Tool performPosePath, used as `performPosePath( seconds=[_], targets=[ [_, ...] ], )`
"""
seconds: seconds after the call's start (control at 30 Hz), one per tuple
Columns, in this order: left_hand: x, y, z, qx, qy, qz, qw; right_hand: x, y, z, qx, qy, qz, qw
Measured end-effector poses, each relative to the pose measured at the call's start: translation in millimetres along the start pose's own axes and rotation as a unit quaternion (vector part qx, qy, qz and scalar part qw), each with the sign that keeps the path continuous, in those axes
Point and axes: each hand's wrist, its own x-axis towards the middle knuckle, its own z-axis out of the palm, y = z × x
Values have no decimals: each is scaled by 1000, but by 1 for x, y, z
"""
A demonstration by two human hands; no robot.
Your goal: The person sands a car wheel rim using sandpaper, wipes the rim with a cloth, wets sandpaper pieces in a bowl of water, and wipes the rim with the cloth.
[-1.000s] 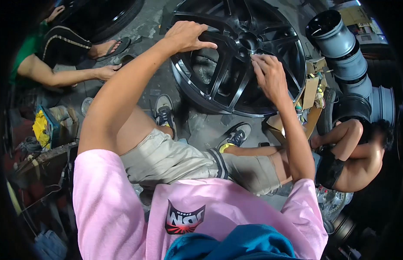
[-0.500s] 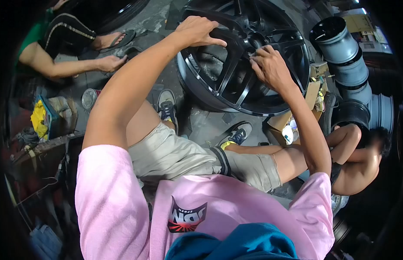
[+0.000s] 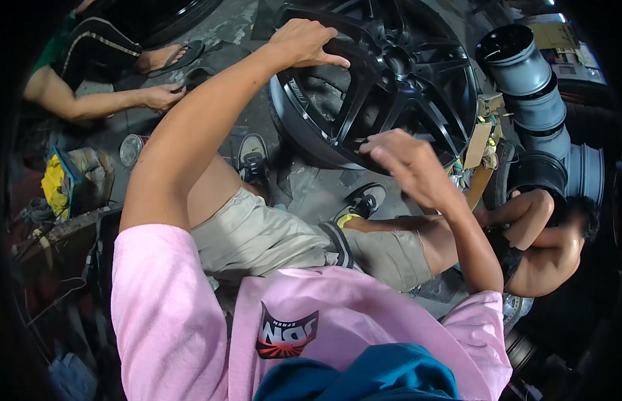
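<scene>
A black multi-spoke alloy wheel (image 3: 360,100) lies tilted in front of me, its face upward. My left hand (image 3: 303,44) grips the wheel's far left part, its fingers bent over a spoke and the thumb stretched out. Over the wheel's near edge is my right hand (image 3: 410,164), slightly blurred. Its fingers are bent and drawn together, and whatever they hold is too small and smeared to make out. The round centre hole (image 3: 398,62) of the wheel is uncovered.
Grey wheel barrels (image 3: 539,110) are stacked at the right, behind an open cardboard box (image 3: 479,144). A shirtless person (image 3: 548,267) crouches at lower right. Another person's hand (image 3: 163,97) is at upper left, near a tin can (image 3: 132,150). A yellow cloth (image 3: 56,184) lies farther left.
My right hand has moved off the wheel's centre, back towards me to its near edge. My left hand stays on the wheel. The view has shifted slightly.
</scene>
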Motion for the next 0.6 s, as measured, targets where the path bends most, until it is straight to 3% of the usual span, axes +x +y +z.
performPosePath(
  seconds=[0.03,0.13,0.17,0.27,0.33,0.4,0.43,0.6],
  targets=[
    [1,0,2,1,6,2,1000,0,-13,-13,30,32,69,997],
    [-1,-1,7,-23,58,26,998,-1,-3,-14,-108,183,44,976],
    [0,0,6,-20,36,18,999,-2,9,-3,-191,209,-28,959],
    [-1,2,4,0,35,15,999,-14,1,55,-295,172,-72,937],
    [-1,0,7,0,36,20,999,-22,-11,91,-313,204,-12,927],
    [-2,-2,17,-7,123,47,991,-15,-19,95,-313,226,18,922],
    [-3,4,4,2,54,18,998,-7,-19,99,-315,223,31,922],
    [-1,4,4,15,64,23,998,13,-7,107,-327,178,88,924]
  ],
)
